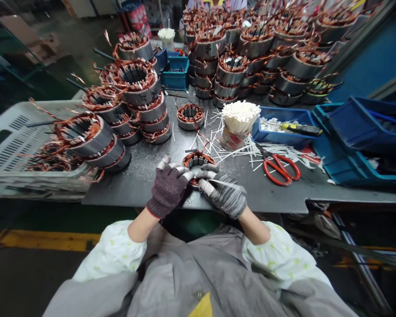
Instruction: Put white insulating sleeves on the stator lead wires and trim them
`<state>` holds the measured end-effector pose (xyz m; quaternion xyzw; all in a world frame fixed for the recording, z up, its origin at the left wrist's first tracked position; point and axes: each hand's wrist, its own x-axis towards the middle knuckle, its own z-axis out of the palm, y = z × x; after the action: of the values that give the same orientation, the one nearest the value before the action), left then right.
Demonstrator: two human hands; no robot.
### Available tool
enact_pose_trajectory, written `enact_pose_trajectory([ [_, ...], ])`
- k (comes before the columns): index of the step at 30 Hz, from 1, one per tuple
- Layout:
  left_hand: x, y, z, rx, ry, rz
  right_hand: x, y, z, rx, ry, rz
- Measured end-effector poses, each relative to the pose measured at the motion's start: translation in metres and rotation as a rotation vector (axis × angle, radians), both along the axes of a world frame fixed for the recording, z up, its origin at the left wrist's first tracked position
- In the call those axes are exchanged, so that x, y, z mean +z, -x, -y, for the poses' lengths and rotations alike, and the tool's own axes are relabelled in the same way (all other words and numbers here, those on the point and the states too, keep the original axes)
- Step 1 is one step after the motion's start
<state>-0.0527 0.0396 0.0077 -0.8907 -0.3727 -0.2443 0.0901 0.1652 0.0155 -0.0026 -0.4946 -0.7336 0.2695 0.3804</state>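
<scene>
Where sticks (240, 113) fill cup (232, 140)

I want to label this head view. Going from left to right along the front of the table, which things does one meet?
White crate → leaning stators → left hand → right hand → red scissors → blue bins.

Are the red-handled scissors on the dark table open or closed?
Open: the red-handled scissors lie flat on the dark table, their two handle loops spread apart.
</scene>
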Motion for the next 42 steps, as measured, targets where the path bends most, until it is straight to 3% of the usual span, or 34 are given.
enact_pose_trajectory([
  [6,0.005,-0.005,-0.002,-0.185,-0.047,0.005,-0.006,-0.008,-0.028,0.088,-0.004,-0.067],
  [10,0.004,0.000,0.004,-0.291,0.036,-0.011,-0.007,-0.010,-0.031,0.105,0.009,-0.087],
  [12,0.000,0.003,0.003,-0.292,0.061,-0.007,-0.008,-0.015,-0.031,0.154,0.010,-0.137],
  [15,-0.009,0.002,0.002,-0.223,0.003,0.048,-0.009,-0.039,-0.038,0.345,0.088,-0.233],
  [16,-0.012,-0.001,0.003,-0.203,-0.027,0.065,-0.008,-0.052,-0.044,0.327,0.122,-0.266],
  [18,-0.013,-0.010,0.009,-0.169,-0.087,0.068,-0.005,-0.078,-0.062,0.054,0.132,-0.340],
  [20,-0.011,-0.019,0.017,-0.109,-0.140,0.036,0.001,-0.099,-0.088,-0.377,0.045,-0.425],
  [22,-0.008,-0.026,0.025,-0.038,-0.170,0.008,0.008,-0.112,-0.116,-0.652,-0.061,-0.455],
  [24,-0.007,-0.028,0.029,-0.016,-0.181,0.012,0.016,-0.116,-0.139,-0.709,-0.125,-0.427],
  [27,-0.009,-0.026,0.026,-0.068,-0.160,0.042,0.027,-0.115,-0.150,-0.675,-0.172,-0.497],
  [30,-0.012,-0.023,0.016,-0.105,-0.090,0.087,0.040,-0.113,-0.132,-0.618,-0.177,-0.763],
  [34,-0.015,-0.033,0.010,-0.035,-0.078,0.221,0.049,-0.099,-0.072,-0.542,-0.285,-0.918],
  [40,-0.014,-0.041,0.017,0.039,-0.028,0.070,0.018,-0.063,0.043,-0.228,-0.305,-0.393],
  [42,-0.012,-0.037,0.018,0.042,0.006,0.013,0.006,-0.055,0.069,-0.099,-0.310,-0.324],
])
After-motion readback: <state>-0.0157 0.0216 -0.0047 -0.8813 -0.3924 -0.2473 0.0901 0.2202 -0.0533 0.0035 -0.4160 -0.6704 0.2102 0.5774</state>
